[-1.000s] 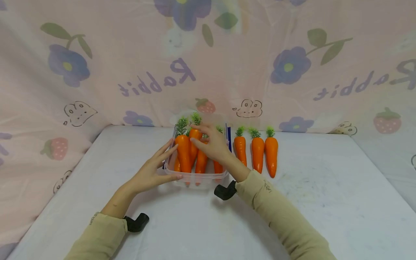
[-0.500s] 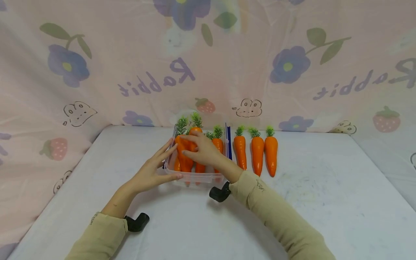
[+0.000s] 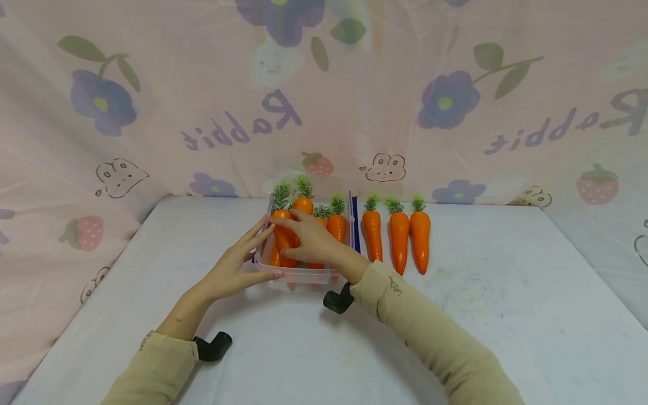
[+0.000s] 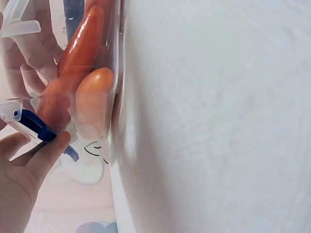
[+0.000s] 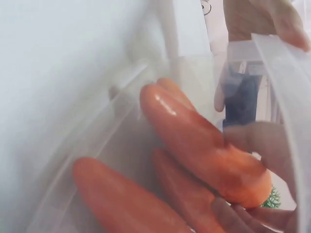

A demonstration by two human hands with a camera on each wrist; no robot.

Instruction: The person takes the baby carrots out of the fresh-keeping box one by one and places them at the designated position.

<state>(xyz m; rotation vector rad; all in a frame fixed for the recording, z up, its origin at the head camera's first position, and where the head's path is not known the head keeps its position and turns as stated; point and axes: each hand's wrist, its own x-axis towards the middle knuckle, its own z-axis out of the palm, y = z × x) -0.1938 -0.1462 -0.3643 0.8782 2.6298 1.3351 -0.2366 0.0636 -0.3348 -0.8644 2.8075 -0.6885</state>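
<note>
A clear plastic box (image 3: 314, 277) with blue latches holds several orange carrots (image 3: 336, 226) with green tops, lying with their tips toward the front. My left hand (image 3: 225, 273) steadies the box at its left front corner, thumb along the front rim and straight fingers spread against the left side. In the left wrist view, fingers touch the box near a blue latch (image 4: 36, 125). My right hand (image 3: 314, 239) reaches inside the box. Its thumb and fingers grip the leftmost upper carrot (image 5: 204, 150), with other carrots beneath and beside it.
Three loose carrots (image 3: 399, 242) lie side by side on the white table (image 3: 486, 304), right of the box. A patterned cloth (image 3: 334, 112) hangs behind the table. Black wrist mounts (image 3: 215, 346) stick out from both sleeves.
My right hand has moved left and toward me inside the box, from the middle carrots to the left one. The left hand has stayed at the corner.
</note>
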